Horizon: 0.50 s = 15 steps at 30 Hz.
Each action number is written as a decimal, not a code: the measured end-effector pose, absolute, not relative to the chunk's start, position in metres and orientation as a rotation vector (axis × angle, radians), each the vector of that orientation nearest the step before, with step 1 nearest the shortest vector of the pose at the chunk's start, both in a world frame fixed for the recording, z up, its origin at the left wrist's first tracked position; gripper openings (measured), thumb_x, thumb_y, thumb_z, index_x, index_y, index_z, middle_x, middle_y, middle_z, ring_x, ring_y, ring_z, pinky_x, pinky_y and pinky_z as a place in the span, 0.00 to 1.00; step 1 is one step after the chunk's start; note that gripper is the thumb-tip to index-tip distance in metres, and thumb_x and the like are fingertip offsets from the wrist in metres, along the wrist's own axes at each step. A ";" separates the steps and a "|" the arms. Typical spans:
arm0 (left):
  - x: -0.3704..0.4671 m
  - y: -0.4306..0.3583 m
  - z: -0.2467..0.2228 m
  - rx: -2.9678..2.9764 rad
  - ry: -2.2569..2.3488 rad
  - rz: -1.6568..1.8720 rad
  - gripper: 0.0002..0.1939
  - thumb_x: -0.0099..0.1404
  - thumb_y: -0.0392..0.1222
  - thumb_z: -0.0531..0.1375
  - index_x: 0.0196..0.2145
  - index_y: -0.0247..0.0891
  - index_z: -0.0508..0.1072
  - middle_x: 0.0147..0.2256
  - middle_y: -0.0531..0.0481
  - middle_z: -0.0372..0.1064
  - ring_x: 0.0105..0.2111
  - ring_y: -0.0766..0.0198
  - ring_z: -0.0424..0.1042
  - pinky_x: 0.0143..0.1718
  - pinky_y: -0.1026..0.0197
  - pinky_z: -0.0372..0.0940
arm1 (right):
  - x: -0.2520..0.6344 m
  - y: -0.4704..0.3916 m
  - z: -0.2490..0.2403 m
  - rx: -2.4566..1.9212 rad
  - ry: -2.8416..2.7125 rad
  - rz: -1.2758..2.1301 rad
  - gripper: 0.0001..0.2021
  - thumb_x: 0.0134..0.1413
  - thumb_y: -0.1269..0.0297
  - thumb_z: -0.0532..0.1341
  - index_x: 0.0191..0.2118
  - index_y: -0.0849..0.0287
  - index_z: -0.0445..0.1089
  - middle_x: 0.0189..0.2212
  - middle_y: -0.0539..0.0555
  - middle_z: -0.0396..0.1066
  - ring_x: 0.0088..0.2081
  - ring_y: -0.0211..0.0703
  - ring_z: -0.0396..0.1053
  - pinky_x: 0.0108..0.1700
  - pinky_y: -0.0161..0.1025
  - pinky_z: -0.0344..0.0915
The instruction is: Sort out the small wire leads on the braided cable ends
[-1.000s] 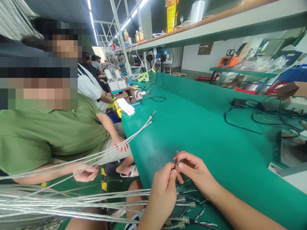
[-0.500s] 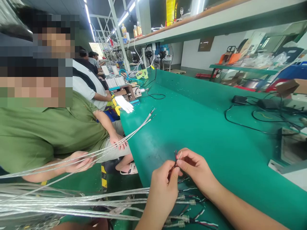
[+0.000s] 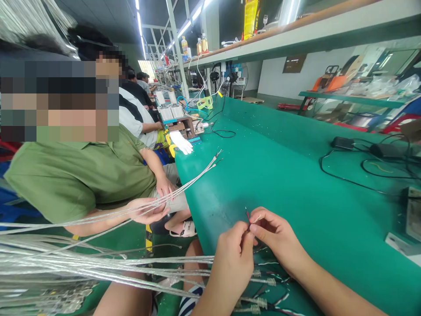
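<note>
Because the thin wires (image 3: 247,215) are so fine, we seem to pinch them tightly for control, our left hand (image 3: 233,252) and right hand (image 3: 279,230) nearly touching above the bench (image 3: 279,171); cables (image 3: 158,264) run beneath our left wrist.

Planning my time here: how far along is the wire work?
Done: the cable ends on the table look stripped, coloured wires showing. In hand: the left hand and right hand pinch thin wires. Remaining: probably separating these; how many ends remain, I can't tell.
</note>
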<state>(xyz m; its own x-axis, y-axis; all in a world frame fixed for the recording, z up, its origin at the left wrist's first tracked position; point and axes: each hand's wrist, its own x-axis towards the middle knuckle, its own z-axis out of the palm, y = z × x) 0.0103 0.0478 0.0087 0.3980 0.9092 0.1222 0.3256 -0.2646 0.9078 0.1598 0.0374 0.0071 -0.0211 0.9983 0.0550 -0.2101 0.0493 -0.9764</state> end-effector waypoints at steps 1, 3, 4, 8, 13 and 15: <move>0.011 0.048 0.009 1.795 1.073 0.851 0.11 0.73 0.38 0.51 0.31 0.39 0.66 0.29 0.55 0.72 0.28 0.68 0.67 0.28 0.66 0.52 | 0.159 0.037 0.007 -0.997 -1.099 1.290 0.04 0.57 0.64 0.67 0.36 0.54 0.72 0.38 0.49 0.63 0.29 0.34 0.63 0.30 0.35 0.61; 0.011 0.048 0.009 1.792 1.064 0.845 0.11 0.73 0.39 0.51 0.31 0.39 0.66 0.30 0.55 0.72 0.28 0.68 0.67 0.28 0.66 0.52 | 0.159 0.037 0.006 -0.992 -1.107 1.296 0.04 0.58 0.63 0.66 0.37 0.54 0.72 0.38 0.49 0.63 0.28 0.34 0.63 0.30 0.36 0.62; 0.011 0.048 0.009 1.785 1.057 0.841 0.11 0.73 0.39 0.51 0.31 0.39 0.66 0.30 0.55 0.72 0.28 0.68 0.67 0.28 0.66 0.52 | 0.159 0.038 0.006 -0.992 -1.112 1.299 0.04 0.58 0.63 0.66 0.37 0.54 0.72 0.38 0.49 0.63 0.28 0.34 0.62 0.30 0.36 0.62; 0.012 0.047 0.008 1.751 1.039 0.844 0.10 0.73 0.40 0.51 0.33 0.40 0.67 0.30 0.55 0.72 0.28 0.68 0.68 0.28 0.67 0.54 | 0.160 0.038 0.005 -1.010 -1.148 1.281 0.05 0.59 0.60 0.65 0.37 0.55 0.73 0.38 0.50 0.63 0.28 0.35 0.61 0.31 0.37 0.61; 0.010 0.048 0.007 1.793 1.044 0.831 0.12 0.74 0.41 0.51 0.31 0.40 0.67 0.29 0.55 0.72 0.29 0.67 0.68 0.29 0.66 0.54 | 0.160 0.040 0.005 -1.004 -1.137 1.315 0.08 0.58 0.59 0.65 0.35 0.55 0.69 0.31 0.47 0.63 0.27 0.35 0.60 0.29 0.36 0.58; 0.010 0.048 0.007 1.795 1.033 0.836 0.13 0.74 0.42 0.50 0.30 0.40 0.66 0.29 0.54 0.72 0.29 0.67 0.68 0.29 0.65 0.54 | 0.159 0.041 0.004 -0.989 -1.121 1.343 0.09 0.57 0.58 0.66 0.34 0.55 0.67 0.28 0.46 0.62 0.25 0.35 0.60 0.29 0.35 0.57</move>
<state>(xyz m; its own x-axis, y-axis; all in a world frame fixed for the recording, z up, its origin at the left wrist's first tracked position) 0.0100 0.0479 0.0067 0.4279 0.8957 0.1212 0.3055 -0.2696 0.9132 0.1594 0.0408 0.0037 -0.0793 0.9962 0.0364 -0.2141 0.0186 -0.9766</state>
